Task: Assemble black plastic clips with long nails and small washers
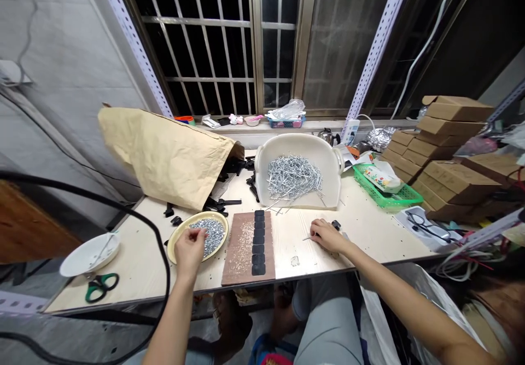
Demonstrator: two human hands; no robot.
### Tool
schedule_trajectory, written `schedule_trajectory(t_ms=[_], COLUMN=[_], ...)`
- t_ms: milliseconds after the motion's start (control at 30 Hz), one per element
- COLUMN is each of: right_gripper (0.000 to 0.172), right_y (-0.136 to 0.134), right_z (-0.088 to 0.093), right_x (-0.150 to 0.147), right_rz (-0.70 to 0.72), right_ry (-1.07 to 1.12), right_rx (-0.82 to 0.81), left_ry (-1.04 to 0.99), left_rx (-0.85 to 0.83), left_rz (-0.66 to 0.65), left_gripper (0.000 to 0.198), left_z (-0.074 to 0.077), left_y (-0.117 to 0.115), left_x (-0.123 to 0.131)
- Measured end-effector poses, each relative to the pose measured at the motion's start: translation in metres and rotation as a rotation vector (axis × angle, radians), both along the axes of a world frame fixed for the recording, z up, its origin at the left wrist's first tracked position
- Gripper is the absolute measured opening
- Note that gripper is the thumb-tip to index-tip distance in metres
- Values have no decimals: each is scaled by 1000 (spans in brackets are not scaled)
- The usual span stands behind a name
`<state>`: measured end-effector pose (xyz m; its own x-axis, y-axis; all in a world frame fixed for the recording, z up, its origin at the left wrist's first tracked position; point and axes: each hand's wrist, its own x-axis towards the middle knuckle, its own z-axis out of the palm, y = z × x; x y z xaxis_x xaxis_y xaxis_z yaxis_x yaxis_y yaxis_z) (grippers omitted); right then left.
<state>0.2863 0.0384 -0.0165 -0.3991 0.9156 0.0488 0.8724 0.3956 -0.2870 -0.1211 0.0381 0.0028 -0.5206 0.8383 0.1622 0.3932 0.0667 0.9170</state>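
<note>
Hands are both low over the desk (pixel 361 233). Left hand (pixel 189 250) has its fingers bunched together, tips down at the near edge of a yellow plate (pixel 205 214). The tips are in the plate's heap of small silver screws (pixel 211 233); whether one is pinched is too small to tell. Right hand (pixel 326 236) rests on the desk, closed around a thin nail (pixel 307 238) whose end sticks out toward the left. A small black part (pixel 336 224) lies just behind this hand.

Between the hands lies a brown board (pixel 241 250) carrying a straight row of black clips (pixel 258 242). Behind the board stands a white plastic tub (pixel 299 146) holding a loose pile of nails (pixel 293 176), with a few strays at its open front. A green basket (pixel 404 195) to the right holds a printed packet (pixel 381 178). A white bowl (pixel 82 258) sits at the far left, with green-handled scissors (pixel 100 287) just in front of it.
</note>
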Motion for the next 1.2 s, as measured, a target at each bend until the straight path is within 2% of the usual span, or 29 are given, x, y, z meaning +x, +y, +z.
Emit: schedule_trajectory(t_ms=[67,167,267,367,467,633,800,967,1200], right_gripper=[7,12,16,14,11,13,16,18,16], right_y=[8,2,-17,-34,-43,-49,-51,-46,-41], right_z=[-4,4,22,38,46,50,51,48,39], right_x=[-10,-44,-98,-141,-156,-153,-152,-145,-140], right_rz=[38,56,101,131,131,162,179,215,224], right_ry=[-11,151,364,390,336,212,157,269,584], right_rx=[1,29,62,169,217,258,252,146,-1], left_ry=[-421,-911,-1172,-1274,-1290,-1254,-1092,-854,-703], left_rx=[94,93,68,94,130,180,195,210,189], left_rz=[-58,-214,-301,-299,-284,-252,-269,-325,-401], left_gripper=[22,33,35,32,34,42,47,54,56], left_z=[1,1,1,-1,-6,-12,-12,-8,-9], left_y=[-12,-29,-41,-47,-51,-55,-57,-59,-58], left_x=[19,56,91,109,114,113,111,106,100])
